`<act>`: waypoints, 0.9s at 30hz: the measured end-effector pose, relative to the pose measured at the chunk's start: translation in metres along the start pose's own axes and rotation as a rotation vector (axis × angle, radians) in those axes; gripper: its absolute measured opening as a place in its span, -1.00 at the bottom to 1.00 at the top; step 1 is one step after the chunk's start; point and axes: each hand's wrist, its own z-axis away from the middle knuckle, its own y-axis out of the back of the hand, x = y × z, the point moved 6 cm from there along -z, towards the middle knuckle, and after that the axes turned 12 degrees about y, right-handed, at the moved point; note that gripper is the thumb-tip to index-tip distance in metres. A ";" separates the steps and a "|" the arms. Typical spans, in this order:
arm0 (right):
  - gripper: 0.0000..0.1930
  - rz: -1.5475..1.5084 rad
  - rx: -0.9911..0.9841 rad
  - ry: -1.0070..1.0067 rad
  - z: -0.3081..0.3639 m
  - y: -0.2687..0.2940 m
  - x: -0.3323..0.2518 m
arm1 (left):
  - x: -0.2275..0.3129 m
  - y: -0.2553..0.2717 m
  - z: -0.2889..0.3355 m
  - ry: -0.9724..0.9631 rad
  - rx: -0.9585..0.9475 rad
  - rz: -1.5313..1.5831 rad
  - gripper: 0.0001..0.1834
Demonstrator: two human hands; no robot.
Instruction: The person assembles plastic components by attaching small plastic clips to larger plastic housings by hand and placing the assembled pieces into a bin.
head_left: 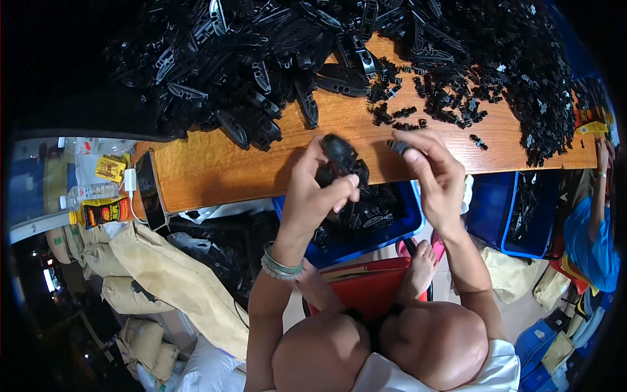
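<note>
My left hand is closed round a black plastic part, held above the table's near edge. More black plastic shows under its fingers; I cannot tell whether that is one piece or several. My right hand pinches a small black plastic piece between thumb and fingertips, apart from the left hand. Long oval black plastic parts lie heaped across the far side of the wooden table. Small black plastic pieces are scattered to the right of them.
Below the table edge, between my arms, a blue bin contains black parts. Another blue bin stands further right. Tan sacks, a bottle and packets are at left. A co-worker in a blue shirt is at far right.
</note>
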 end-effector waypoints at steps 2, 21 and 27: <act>-0.82 -0.031 -0.037 0.025 0.005 -0.007 -0.005 | -0.003 -0.004 0.005 -0.078 -0.015 0.118 -0.66; -0.89 0.406 -0.065 0.377 0.012 -0.012 -0.030 | -0.002 -0.012 0.026 -0.029 0.085 -0.142 -0.75; -0.78 0.125 -0.153 -0.043 0.014 -0.016 -0.007 | 0.007 -0.011 0.027 -0.218 0.126 -0.230 -0.75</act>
